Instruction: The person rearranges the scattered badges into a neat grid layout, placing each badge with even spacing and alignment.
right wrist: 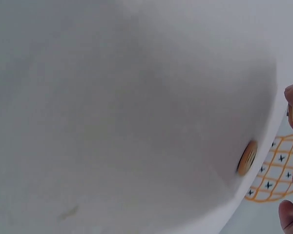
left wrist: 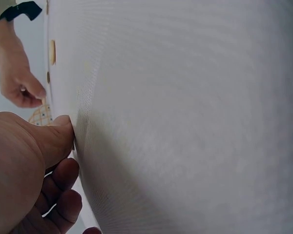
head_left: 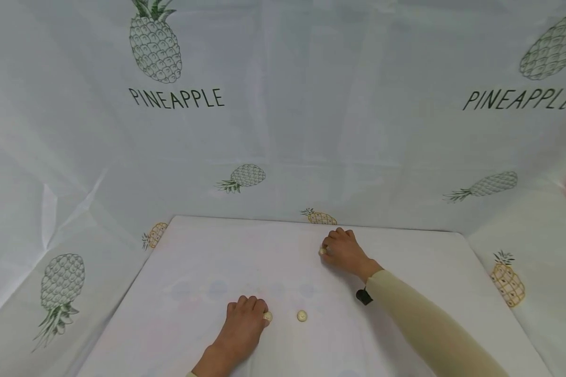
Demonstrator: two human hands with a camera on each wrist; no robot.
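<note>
Low in the head view, my left hand (head_left: 245,323) rests at the table with curled fingers, pinching a round pale wooden button (head_left: 268,316) at the thumb side. In the left wrist view the thumb (left wrist: 58,139) covers most of that grip. A second wooden button (head_left: 302,315) lies flat a little to its right. Near the table's back edge is my right hand (head_left: 346,254), with one button (head_left: 323,251) showing at its fingers. The right wrist view has a button (right wrist: 290,113) edge-on between thumb and finger, and another button (right wrist: 247,158) lying on the table beside them.
A white cloth-covered table (head_left: 207,251) spans the workspace. White curtain (head_left: 311,131) printed with pineapples surrounds its back and sides. A small black object (head_left: 364,297) hangs at the right wrist.
</note>
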